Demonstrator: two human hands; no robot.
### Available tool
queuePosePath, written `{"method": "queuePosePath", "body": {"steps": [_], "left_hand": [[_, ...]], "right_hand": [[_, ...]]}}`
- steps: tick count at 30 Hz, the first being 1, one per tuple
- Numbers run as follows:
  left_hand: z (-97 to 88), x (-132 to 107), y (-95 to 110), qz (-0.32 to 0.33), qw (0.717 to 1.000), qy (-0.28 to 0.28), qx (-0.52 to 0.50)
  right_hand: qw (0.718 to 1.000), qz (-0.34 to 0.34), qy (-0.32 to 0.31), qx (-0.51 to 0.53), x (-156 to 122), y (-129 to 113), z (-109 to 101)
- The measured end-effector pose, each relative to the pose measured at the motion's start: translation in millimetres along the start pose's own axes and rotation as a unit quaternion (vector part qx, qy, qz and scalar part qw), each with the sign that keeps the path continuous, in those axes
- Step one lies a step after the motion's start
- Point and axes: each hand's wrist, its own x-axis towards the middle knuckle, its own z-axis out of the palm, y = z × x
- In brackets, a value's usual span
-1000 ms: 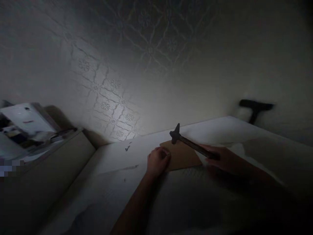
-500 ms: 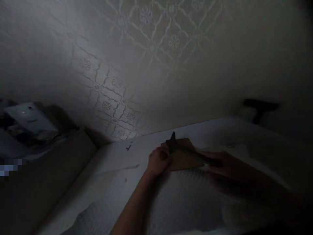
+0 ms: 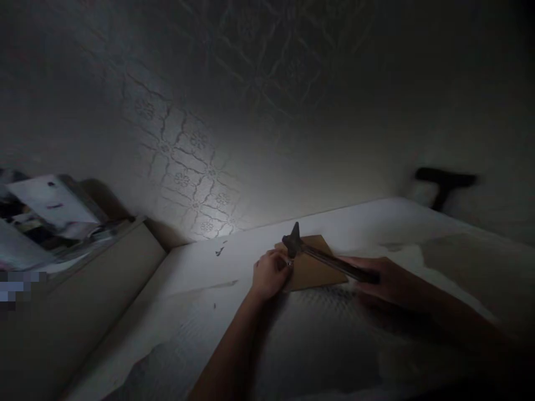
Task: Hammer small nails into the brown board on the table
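Observation:
A hammer with a dark metal head and a long handle is in my right hand, its fingers wrapped round the handle's end. The hammer's head hangs over the left part of a flat brown board. My left hand rests at the board's left edge, close below the hammer head. Its fingers are pinched together on something small that I cannot make out; a tiny glint shows at the fingertips. The board lies on a pale surface.
Small dark bits lie on the white surface to the left. A grey box-like unit with cluttered items on it stands at the left. Behind is a patterned wall, with a dark T-shaped object at the right.
The light on the lower part of the scene is brighter and the upper wall is darker. Both hands, the hammer and the board stay almost where they were.

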Motion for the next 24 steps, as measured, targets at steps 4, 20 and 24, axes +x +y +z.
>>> {"method": "queuePosePath", "body": {"steps": [4, 20, 24], "left_hand": [[3.7, 0.2, 2.9, -0.011, 1.000, 0.012, 0.007], [4.4, 0.7, 4.7, -0.029, 0.999, 0.016, 0.009], [5.3, 1.1, 3.1, -0.020, 1.000, 0.019, 0.003]], "right_hand": [[0.999, 0.005, -0.034, 0.026, -0.3, -2.0, -1.9], [0.998, 0.014, -0.051, 0.020, 0.0, -3.3, -0.7], [0.999, 0.017, -0.034, 0.031, -0.9, -2.9, 0.3]]}}
